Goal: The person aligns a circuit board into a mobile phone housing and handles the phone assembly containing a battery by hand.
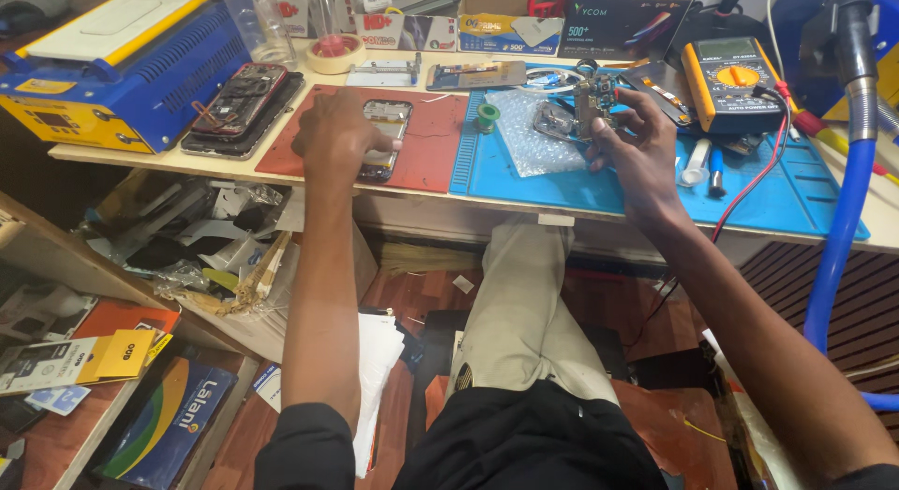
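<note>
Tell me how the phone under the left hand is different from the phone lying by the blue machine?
The phone under the left hand lies on the red mat; the phone by the blue machine sits on bare bench. The first phone looks dark inside; the second phone shows reddish parts. Both are opened up, lying flat.

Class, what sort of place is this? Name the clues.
Probably a phone repair bench: an opened phone under the left hand, a circuit board in the right hand, and a multimeter.
</note>
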